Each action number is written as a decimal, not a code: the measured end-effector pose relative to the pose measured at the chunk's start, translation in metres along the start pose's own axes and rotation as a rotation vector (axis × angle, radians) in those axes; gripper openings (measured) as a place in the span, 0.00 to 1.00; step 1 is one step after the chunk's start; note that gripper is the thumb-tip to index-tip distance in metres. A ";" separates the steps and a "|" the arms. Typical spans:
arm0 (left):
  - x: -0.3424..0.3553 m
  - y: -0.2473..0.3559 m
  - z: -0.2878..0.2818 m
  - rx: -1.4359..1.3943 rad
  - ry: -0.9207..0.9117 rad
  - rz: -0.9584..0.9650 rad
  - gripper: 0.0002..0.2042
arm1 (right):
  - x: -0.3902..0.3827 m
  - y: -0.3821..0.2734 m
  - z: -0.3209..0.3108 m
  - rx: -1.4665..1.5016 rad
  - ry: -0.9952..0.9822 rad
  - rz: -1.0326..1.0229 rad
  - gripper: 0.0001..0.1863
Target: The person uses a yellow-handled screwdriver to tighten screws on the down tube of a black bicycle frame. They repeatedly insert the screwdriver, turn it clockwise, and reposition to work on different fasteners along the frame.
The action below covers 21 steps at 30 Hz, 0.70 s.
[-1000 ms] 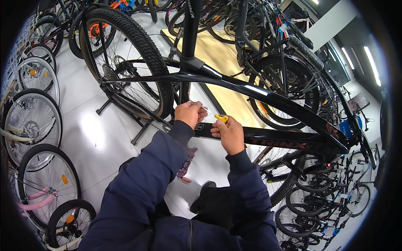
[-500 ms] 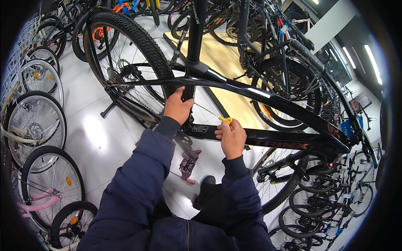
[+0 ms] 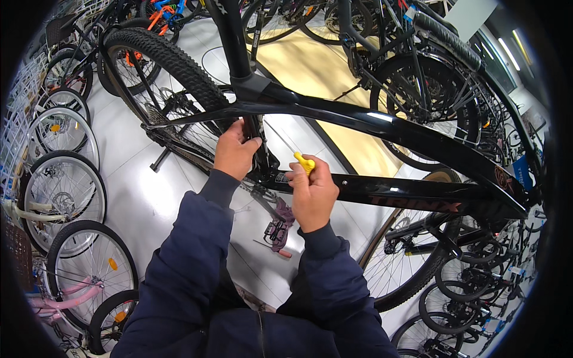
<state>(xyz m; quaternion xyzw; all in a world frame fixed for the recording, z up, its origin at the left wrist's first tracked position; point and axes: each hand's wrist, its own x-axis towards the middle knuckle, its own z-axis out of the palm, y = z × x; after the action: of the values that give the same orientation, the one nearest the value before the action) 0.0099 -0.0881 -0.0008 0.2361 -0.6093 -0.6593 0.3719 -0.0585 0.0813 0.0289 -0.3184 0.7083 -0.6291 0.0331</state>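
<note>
A black mountain bike stands across in front of me, its glossy frame (image 3: 382, 124) running from left to right. My left hand (image 3: 234, 154) is closed round the seat tube (image 3: 253, 126) just behind the rear tyre (image 3: 179, 62); part of its grip is hidden behind the tube. My right hand (image 3: 314, 197) pinches the yellow handle of a screwdriver (image 3: 305, 162) above the down tube (image 3: 412, 194). Its thin shaft slants up and left toward the seat tube; I cannot tell whether the tip touches it.
Below the frame, a purple patterned cloth (image 3: 282, 224) hangs by the crank and pedal. Close by lies a thin tool with an orange-red handle (image 3: 285, 254). A tan board (image 3: 334, 77) covers floor beyond the bike. Several bicycles stand left, right and behind; a white wheel (image 3: 62, 203) is at left.
My view has shifted, so the bike's frame sits lower at the right. The yellow handle has turned in my right hand, its end now tilted upward. My left hand keeps to the seat tube.
</note>
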 end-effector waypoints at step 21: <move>-0.021 0.017 0.012 0.638 0.420 0.461 0.17 | -0.005 0.007 -0.025 -0.124 0.025 -0.069 0.11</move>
<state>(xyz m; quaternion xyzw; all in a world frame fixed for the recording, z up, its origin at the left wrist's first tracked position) 0.0167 -0.0638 0.0149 0.3258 -0.7302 -0.2757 0.5335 -0.0688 0.1056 0.0264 -0.3361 0.7349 -0.5888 -0.0171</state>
